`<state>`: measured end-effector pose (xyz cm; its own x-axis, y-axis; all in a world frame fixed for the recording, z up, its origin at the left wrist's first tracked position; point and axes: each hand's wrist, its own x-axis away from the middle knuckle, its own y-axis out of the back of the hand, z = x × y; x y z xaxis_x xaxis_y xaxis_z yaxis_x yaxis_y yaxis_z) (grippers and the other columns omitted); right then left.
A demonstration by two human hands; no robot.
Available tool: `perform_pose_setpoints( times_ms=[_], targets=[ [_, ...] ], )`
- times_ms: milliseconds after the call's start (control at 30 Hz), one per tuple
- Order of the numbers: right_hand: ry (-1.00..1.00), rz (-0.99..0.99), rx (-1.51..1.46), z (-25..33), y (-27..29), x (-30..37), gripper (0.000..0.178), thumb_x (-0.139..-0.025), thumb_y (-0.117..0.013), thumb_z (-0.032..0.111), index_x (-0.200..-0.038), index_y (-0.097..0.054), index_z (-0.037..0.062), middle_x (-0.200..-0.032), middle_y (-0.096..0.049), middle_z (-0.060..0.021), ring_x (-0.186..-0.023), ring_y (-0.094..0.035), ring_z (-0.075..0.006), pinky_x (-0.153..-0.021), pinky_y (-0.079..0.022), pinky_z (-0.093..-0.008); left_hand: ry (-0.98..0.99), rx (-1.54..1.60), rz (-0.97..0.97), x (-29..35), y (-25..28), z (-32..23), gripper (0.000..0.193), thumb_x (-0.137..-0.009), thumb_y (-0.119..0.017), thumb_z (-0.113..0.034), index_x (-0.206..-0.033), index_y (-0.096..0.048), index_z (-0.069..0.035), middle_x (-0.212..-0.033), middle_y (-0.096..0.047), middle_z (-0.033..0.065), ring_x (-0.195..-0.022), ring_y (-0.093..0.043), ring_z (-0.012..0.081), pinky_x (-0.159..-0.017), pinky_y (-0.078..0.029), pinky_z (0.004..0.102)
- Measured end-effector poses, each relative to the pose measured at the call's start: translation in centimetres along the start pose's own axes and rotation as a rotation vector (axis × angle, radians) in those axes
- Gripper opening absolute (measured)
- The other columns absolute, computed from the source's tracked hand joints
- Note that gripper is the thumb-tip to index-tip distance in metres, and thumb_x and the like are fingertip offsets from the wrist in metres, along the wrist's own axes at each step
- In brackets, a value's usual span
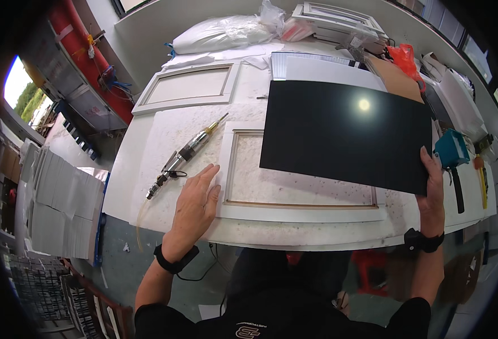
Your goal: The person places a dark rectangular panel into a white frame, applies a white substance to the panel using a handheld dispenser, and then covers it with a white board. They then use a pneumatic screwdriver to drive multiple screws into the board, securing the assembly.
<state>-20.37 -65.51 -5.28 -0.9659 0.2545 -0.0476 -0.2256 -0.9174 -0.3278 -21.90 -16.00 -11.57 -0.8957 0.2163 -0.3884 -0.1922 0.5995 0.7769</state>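
Observation:
My right hand [431, 183] grips a glossy black rectangular panel [339, 135] by its lower right corner. The panel is tilted above a white rectangular frame [300, 213] and hides that frame's upper right part. A bright light reflects off its face. Beside the frame's left side, my left hand [197, 198] is open, fingers stretched out and holding nothing. Just beyond it, a silver pneumatic screwdriver [188, 151] lies diagonally on the table, its thin hose running off the near edge. Both wrists wear dark bands.
A second white frame [147, 101] lies at the far left. White sheets [322, 69] and brown cardboard [395, 78] sit behind the panel. A teal tool [452, 149] is at the right. White bags [221, 37] and stacked frames [339, 20] line the back; stacked boards [62, 198] stand left.

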Motion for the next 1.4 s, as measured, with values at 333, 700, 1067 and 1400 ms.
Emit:
perform_pose_setpoints(
  times_ms=[333,700,1067,1400],
  targets=[
    [-0.385,-0.004,-0.073,-7.5,-1.9,2.5,0.034,-0.100,-0.068,0.024,-0.121,-0.066,-0.0026,-0.110,-0.073,-0.0098,-0.095,-0.073,-0.0172,-0.085,-0.059,-0.0289,0.032,0.012,-0.115,1.9,-3.3,1.2,0.040,-0.098,-0.056,-0.003,-0.137,-0.057,-0.002,-0.137,-0.059,0.0229,-0.121,-0.055,0.0407,-0.106,-0.044,0.0462],
    [-0.417,0.029,-0.014,-9.0,-3.6,1.3,0.039,-0.101,-0.067,0.023,-0.127,-0.061,-0.0046,-0.112,-0.072,-0.0109,-0.095,-0.072,-0.0172,-0.085,-0.059,-0.0288,0.021,-0.001,-0.124,1.8,-3.3,1.0,0.045,-0.094,-0.056,0.004,-0.139,-0.055,0.000,-0.137,-0.059,0.0222,-0.119,-0.055,0.0381,-0.105,-0.044,0.0461],
    [-0.413,-0.003,-0.027,-9.3,-4.1,0.9,0.040,-0.100,-0.068,0.024,-0.124,-0.060,-0.0069,-0.110,-0.071,-0.0137,-0.094,-0.072,-0.0177,-0.083,-0.060,-0.0295,0.081,0.152,-0.123,2.0,-3.3,1.2,0.048,-0.095,-0.057,0.006,-0.142,-0.054,0.000,-0.112,-0.066,0.0204,-0.105,-0.059,0.0349,-0.094,-0.049,0.0423],
    [-0.403,0.000,-0.034,-9.5,-3.6,0.7,0.040,-0.100,-0.068,0.023,-0.125,-0.059,-0.0059,-0.111,-0.071,-0.0131,-0.095,-0.072,-0.0180,-0.084,-0.060,-0.0300,0.096,0.122,-0.135,2.0,-3.6,1.4,0.047,-0.095,-0.058,0.004,-0.142,-0.055,-0.001,-0.109,-0.066,0.0194,-0.104,-0.060,0.0337,-0.093,-0.049,0.0417]
  ],
)
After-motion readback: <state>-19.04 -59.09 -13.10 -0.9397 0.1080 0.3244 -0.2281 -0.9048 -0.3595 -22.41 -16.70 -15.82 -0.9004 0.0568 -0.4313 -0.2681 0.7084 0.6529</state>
